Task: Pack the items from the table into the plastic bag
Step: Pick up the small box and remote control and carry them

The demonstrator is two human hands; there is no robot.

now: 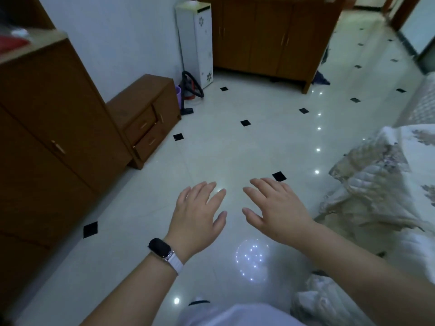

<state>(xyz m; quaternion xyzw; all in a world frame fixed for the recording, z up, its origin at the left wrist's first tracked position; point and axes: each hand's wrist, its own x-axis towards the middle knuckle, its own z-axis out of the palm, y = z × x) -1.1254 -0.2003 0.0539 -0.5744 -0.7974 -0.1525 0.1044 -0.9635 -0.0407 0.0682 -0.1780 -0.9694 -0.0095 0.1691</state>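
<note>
The watch-wearing left hand [197, 217] and bare right hand [275, 208] are hovering spread and empty, perhaps needing to find the out-of-view plastic bag first.

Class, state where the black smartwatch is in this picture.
In the head view, the smartwatch is strapped on the left wrist, lower centre-left, just behind the left hand.

Two hands: left hand [197, 217], right hand [275, 208]; one smartwatch [161, 250], on the left wrist. Three brown wooden cabinets: tall cabinet [47, 137], low drawer unit [146, 114] with two drawers, wide back cabinet [266, 36]. One white tower unit [196, 41], one vacuum cleaner [189, 91], one small purple container [178, 91], one quilted floral cover [376, 184], at least ten black diamond tiles [245, 123] set in the floor [235, 149].
</note>
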